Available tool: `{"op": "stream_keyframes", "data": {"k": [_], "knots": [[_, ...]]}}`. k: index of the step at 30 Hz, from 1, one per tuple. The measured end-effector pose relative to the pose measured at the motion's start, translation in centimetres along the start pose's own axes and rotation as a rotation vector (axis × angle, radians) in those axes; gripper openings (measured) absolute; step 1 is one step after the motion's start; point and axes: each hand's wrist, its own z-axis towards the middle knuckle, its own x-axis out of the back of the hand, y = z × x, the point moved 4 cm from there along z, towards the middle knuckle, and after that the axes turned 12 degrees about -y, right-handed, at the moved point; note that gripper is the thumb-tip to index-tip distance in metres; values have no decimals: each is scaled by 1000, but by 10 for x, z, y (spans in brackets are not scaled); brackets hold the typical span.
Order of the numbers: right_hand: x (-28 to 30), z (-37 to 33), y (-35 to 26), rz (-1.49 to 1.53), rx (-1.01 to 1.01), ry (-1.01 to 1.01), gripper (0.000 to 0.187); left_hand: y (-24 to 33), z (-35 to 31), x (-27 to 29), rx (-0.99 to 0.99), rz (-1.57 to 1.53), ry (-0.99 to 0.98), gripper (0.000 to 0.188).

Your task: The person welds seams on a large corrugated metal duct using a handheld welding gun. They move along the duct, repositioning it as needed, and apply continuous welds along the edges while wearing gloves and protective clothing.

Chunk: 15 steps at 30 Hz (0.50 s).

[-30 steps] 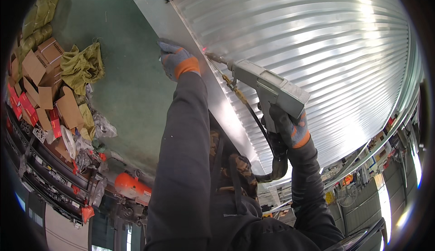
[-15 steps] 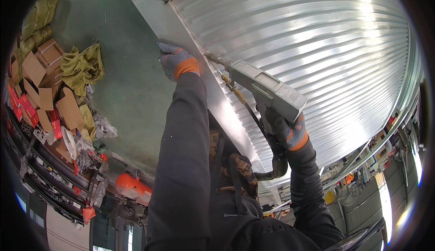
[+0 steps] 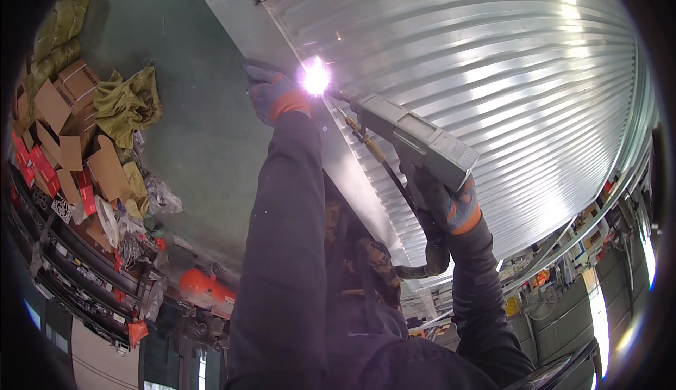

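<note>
A large corrugated metal sheet (image 3: 493, 94) fills the upper right, with a flat folded edge strip (image 3: 246, 20) along its left side. My left hand (image 3: 271, 94), in a blue and orange glove, presses on that edge. My right hand (image 3: 443, 200), gloved the same way, grips the handle of a grey welding gun (image 3: 415, 140). The gun's tip points at the seam next to my left hand, where a bright white spark (image 3: 315, 78) glows. A hose (image 3: 429, 249) hangs from the gun's handle.
Green floor (image 3: 190, 143) lies to the left. Cardboard boxes (image 3: 63, 122), yellow-green sacks (image 3: 127, 101) and red packs are piled along the left rim. An orange gas cylinder (image 3: 204, 291) lies lower left. Workshop machines stand at lower right.
A bright spark has lit at the gun's tip beside my left hand; before, there was no light there. Both hands hold about the same places.
</note>
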Motion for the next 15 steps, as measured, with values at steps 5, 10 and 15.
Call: {"op": "stream_keyframes", "data": {"k": [5,10,15], "knots": [[-4,-2,-4,-3,17,-8,43,2,-2,2,-83,-88,20,63],[2,-8,8,69,13,-20,48,2,-3,1,-82,-113,29,62],[8,-9,20,535,34,-114,48,1,1,-1,-56,-113,38,62]]}}
